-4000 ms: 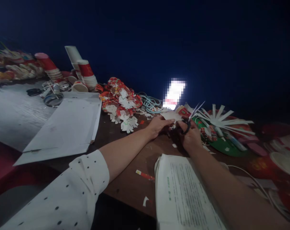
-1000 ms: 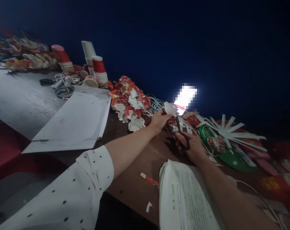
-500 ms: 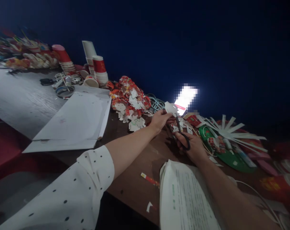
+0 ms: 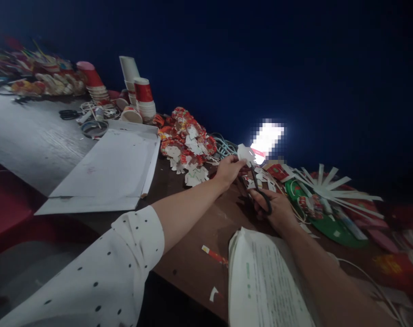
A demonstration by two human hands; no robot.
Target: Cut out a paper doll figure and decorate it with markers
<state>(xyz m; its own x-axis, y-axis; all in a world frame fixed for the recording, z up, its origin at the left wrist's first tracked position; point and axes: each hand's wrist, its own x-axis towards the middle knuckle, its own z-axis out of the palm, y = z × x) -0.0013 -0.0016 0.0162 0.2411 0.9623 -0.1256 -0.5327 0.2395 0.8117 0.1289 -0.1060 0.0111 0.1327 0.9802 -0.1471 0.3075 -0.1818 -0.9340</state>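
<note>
My left hand pinches a small white paper cutout with a notched edge, holding it up above the brown table. In my right hand is a pair of black-handled scissors, my fingers through the loops. The blades point up towards the cutout's lower right edge; whether they touch the paper I cannot tell. Below and behind the hands lie white and red paper scraps. A heap of red and white paper cutouts is to the left of my left hand.
An open book lies in front of my right forearm. A white box lid and stacked paper cups stand left. At right are a green disc and a fan of white strips. A bright screen glows behind.
The view has shifted slightly, so everything sits a little further right. The white cutout has turned a little in my left hand, and the scissors stay beside it.
</note>
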